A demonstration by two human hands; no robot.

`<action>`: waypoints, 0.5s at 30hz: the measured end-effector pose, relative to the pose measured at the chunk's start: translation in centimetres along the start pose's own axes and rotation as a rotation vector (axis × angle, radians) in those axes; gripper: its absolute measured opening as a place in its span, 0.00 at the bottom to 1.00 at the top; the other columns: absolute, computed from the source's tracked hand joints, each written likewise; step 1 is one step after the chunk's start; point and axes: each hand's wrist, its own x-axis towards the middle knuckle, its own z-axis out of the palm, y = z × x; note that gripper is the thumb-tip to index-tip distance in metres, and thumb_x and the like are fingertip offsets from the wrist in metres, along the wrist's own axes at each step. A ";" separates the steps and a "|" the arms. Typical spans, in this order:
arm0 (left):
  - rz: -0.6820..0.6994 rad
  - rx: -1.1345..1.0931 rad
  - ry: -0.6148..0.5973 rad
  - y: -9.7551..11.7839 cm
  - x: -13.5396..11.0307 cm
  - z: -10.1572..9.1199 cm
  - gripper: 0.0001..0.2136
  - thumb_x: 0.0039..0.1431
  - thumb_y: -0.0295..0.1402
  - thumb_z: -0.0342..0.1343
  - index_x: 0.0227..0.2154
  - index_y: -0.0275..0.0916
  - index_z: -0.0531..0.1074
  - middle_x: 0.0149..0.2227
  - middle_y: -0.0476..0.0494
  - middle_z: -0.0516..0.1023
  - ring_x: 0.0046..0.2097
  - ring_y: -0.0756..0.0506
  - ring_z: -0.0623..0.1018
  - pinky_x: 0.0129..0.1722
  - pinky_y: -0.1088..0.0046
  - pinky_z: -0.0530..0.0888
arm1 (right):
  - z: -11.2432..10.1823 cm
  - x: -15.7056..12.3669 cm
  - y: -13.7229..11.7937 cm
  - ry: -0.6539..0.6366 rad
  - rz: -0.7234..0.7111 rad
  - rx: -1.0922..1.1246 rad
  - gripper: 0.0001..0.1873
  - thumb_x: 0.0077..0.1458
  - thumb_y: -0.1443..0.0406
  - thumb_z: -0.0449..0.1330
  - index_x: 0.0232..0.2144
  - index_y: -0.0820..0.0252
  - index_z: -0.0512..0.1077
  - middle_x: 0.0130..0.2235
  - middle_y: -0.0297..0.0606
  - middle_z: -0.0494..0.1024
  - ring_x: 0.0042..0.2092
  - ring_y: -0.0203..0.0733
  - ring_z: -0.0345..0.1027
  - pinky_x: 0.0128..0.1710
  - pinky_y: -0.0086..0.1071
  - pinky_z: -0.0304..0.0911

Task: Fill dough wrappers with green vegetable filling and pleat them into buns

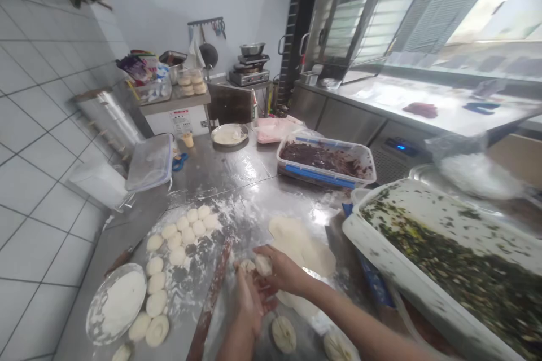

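My left hand (249, 300) and my right hand (280, 272) are close together above the steel table, near its front edge. At the fingertips of my left hand is a pale, pleated dough bun (247, 265). Between the thumb and fingers of my right hand sits another rounded dough piece (263, 264). Fingers partly hide both pieces. Just left of my hands lies a floury rolling pin (215, 287). Flattened dough sheets (301, 245) spread beyond and under my right forearm. A gathered dough bun (283, 334) rests below my hands, with another bun (337, 346) to its right.
Several dough rounds (176, 255) lie on the floured left side, beside a bowl of flour (121, 302). At right stands a big white tub (364, 231) of chopped greens. Behind is a clear container (292, 166) of dark filling. A lidded plastic box (149, 162) stands back left.
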 end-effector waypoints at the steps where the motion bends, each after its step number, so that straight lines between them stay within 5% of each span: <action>1: 0.015 -0.036 0.035 0.3 0.0 -0.5 0.32 0.43 0.60 0.36 0.41 0.38 0.62 0.35 0.38 0.71 0.34 0.42 0.72 0.28 0.68 0.66 | 0.1 1.1 0.8 0.014 0.018 -0.026 0.31 0.35 0.76 0.53 0.46 0.58 0.57 0.42 0.39 0.65 0.41 0.39 0.62 0.39 0.27 0.59; 9: -0.019 -0.238 0.160 1.8 0.2 -5.7 0.23 0.49 0.53 0.36 0.32 0.38 0.65 0.26 0.40 0.72 0.26 0.46 0.71 0.24 0.72 0.66 | 2.7 7.6 4.8 0.031 0.078 -0.258 0.31 0.33 0.76 0.55 0.46 0.60 0.60 0.46 0.44 0.65 0.48 0.47 0.56 0.48 0.39 0.50; 15: -0.079 -0.201 0.278 1.2 1.0 -7.1 0.23 0.49 0.53 0.33 0.33 0.40 0.63 0.24 0.40 0.72 0.22 0.45 0.70 0.20 0.71 0.65 | 2.2 5.1 4.6 0.082 0.094 -0.307 0.36 0.36 0.73 0.56 0.51 0.60 0.54 0.52 0.47 0.58 0.53 0.49 0.49 0.52 0.43 0.44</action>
